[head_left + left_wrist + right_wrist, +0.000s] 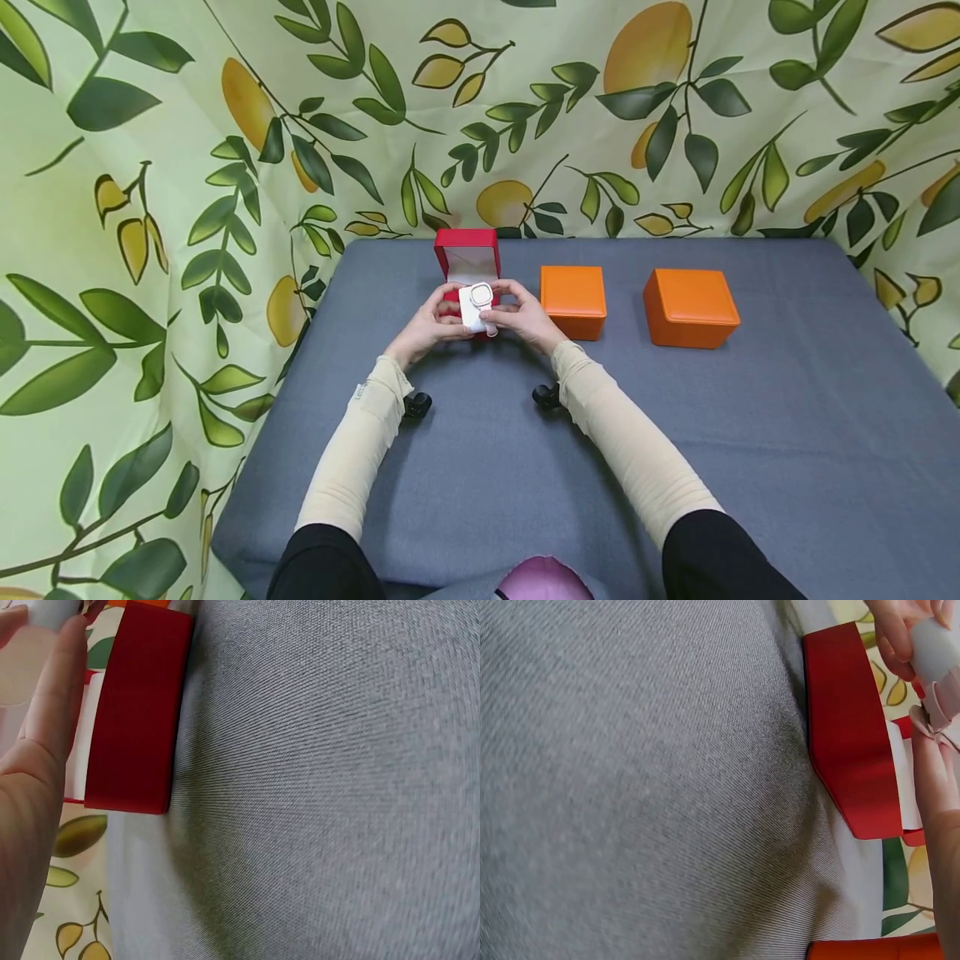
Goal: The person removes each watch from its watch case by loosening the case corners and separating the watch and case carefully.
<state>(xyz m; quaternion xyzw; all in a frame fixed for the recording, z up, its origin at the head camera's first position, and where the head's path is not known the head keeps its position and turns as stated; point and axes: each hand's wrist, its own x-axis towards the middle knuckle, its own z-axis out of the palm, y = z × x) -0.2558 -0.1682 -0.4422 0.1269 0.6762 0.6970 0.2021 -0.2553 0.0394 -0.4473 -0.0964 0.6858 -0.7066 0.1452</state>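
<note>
A wristwatch (481, 294) with a pale pink strap (943, 699) sits around a white watch cushion (470, 315), held up over the front of an open red box (467, 239). My left hand (429, 327) grips the cushion from the left side, fingers behind and thumb at its lower edge. From the right, my right hand (527, 318) pinches the watch at its strap, thumb in front. The red box's front wall (139, 712) stands just below both hands. Its lid is raised at the back, with a white lining, and the hands hide most of its inside.
Two closed orange boxes stand to the right, one (573, 296) near my right hand and another (693, 304) farther along. All rest on a grey cloth-covered table (480, 467). Behind and at the left hangs a leaf-patterned curtain (420, 108).
</note>
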